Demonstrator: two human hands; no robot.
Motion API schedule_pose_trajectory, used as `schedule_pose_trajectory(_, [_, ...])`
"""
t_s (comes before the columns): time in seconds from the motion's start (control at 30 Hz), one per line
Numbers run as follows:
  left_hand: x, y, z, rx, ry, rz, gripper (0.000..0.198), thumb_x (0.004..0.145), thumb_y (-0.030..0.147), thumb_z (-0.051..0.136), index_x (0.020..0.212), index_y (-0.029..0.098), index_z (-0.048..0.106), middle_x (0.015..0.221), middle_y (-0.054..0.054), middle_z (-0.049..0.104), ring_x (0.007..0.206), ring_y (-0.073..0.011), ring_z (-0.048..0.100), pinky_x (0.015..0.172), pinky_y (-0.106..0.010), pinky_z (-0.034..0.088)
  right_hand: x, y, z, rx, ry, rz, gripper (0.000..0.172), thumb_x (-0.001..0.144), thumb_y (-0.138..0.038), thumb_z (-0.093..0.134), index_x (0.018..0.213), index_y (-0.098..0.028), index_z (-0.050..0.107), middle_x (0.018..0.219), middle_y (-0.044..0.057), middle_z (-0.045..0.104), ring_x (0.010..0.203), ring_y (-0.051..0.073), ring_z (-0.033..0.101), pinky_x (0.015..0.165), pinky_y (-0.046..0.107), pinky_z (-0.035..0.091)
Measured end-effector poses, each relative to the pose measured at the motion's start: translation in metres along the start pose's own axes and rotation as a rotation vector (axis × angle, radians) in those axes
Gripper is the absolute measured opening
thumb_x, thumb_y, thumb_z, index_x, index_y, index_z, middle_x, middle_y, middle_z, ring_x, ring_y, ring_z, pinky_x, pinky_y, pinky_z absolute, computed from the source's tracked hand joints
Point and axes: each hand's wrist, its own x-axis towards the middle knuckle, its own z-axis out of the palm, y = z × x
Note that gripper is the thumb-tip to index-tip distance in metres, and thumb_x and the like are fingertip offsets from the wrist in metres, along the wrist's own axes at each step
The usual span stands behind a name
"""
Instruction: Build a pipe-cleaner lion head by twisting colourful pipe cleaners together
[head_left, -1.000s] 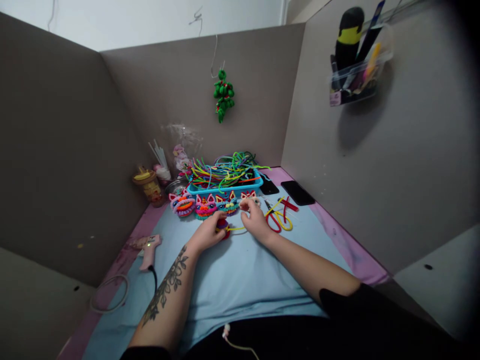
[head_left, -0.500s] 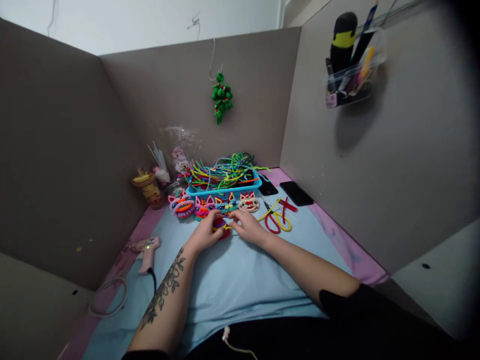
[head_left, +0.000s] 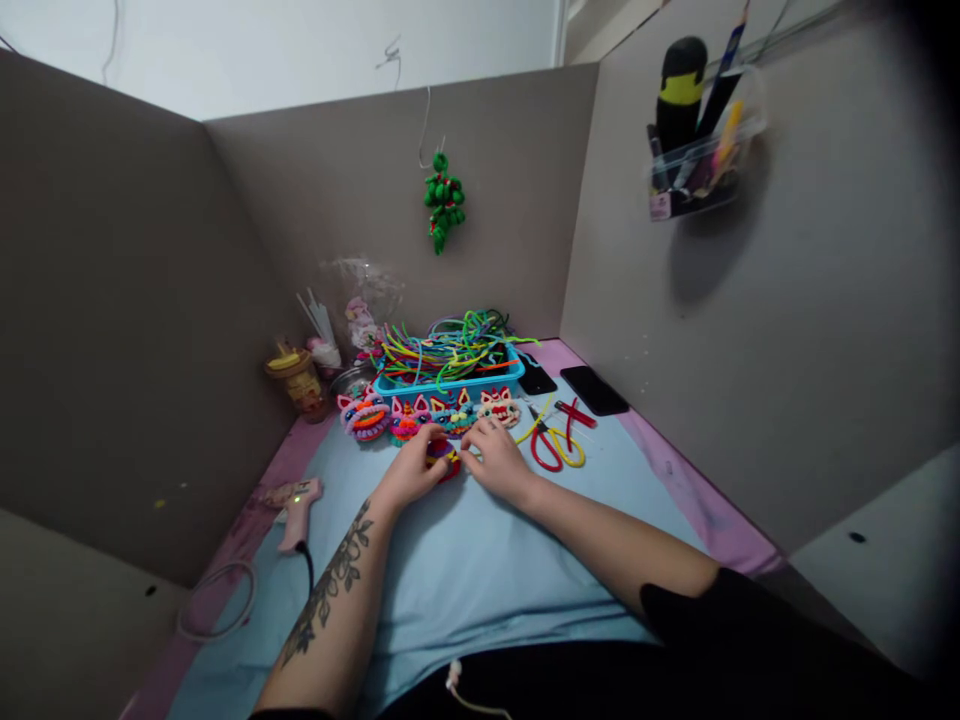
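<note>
Between thumb and fingers, my left hand [head_left: 414, 466] grips a small red, purple and yellow piece [head_left: 444, 460] of fuzzy craft stems, low over the blue cloth [head_left: 480, 545]. My right hand [head_left: 496, 460] is just right of that piece, its thumb and fingertips drawn together. Whatever is in that pinch is too small to make out. Behind the hands stand several finished lion-head figures, among them a purple and orange one [head_left: 365, 416] and a cream one [head_left: 498, 407]. Scissors [head_left: 547, 452] with one red and one yellow handle lie right of my right hand.
A blue tray [head_left: 450, 385] of loose coloured stems stands behind the figures. Red stem pieces [head_left: 576, 412] and a black phone [head_left: 594, 389] lie at right. On the left are a pink glue gun [head_left: 298, 512] and a yellow cup [head_left: 298, 378]. Grey panels [head_left: 510, 190] enclose the table.
My right hand has shifted slightly right, leaving a small gap beside the piece. More of the piece shows in my left hand, which has stayed nearly in place.
</note>
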Motion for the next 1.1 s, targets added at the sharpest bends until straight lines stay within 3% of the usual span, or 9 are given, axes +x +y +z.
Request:
schedule_pose_trajectory(0.17, [0.001,-0.008,0.006,-0.016,0.086,-0.037,0.039,0.075,0.022,0.055,0.113,0.019,0.045,0.109,-0.010,0.060,0.100,-0.0212,0.058,0.084,-0.034,0.047,-0.005,-0.007,0.004,0.002,-0.117,0.097,0.013,0.083,-0.028,0.052,0.080,-0.022,0.063,0.080,0.002,0.063,0.074,0.015,0.056,0.064,0.025,0.035])
schedule_pose_trajectory(0.33, [0.004,-0.010,0.011,0.031,0.146,-0.046,0.033,0.075,0.021,0.054,0.107,0.018,0.047,0.105,-0.010,0.060,0.096,-0.0208,0.058,0.083,-0.035,0.046,-0.002,-0.011,0.010,0.016,-0.082,0.189,0.010,0.081,-0.025,0.052,0.075,-0.021,0.059,0.075,0.000,0.064,0.069,0.014,0.056,0.059,0.025,0.032])
schedule_pose_trajectory(0.5, [0.006,-0.003,0.016,0.062,0.233,-0.014,0.019,0.075,0.020,0.053,0.094,0.018,0.052,0.092,-0.006,0.060,0.083,-0.0178,0.056,0.075,-0.031,0.046,0.002,-0.011,0.011,0.093,0.030,0.206,0.005,0.077,-0.018,0.052,0.073,-0.021,0.054,0.076,0.000,0.059,0.072,0.014,0.055,0.063,0.024,0.036])
schedule_pose_trajectory(0.67, [0.007,0.000,0.019,-0.025,0.298,-0.013,0.012,0.075,0.019,0.052,0.087,0.018,0.056,0.094,-0.006,0.060,0.088,-0.0181,0.056,0.075,-0.030,0.045,0.002,-0.008,0.012,0.195,0.146,0.115,0.008,0.078,-0.016,0.049,0.077,-0.021,0.056,0.081,0.001,0.057,0.078,0.015,0.054,0.072,0.025,0.041])
schedule_pose_trajectory(1.1, [0.007,0.001,0.018,-0.252,0.337,-0.077,0.010,0.073,0.023,0.057,0.082,0.018,0.058,0.096,-0.006,0.059,0.095,-0.0189,0.056,0.074,-0.028,0.047,0.004,-0.008,0.010,0.340,0.244,0.036,0.012,0.080,-0.018,0.054,0.081,-0.022,0.065,0.084,0.003,0.058,0.082,0.016,0.056,0.077,0.029,0.045])
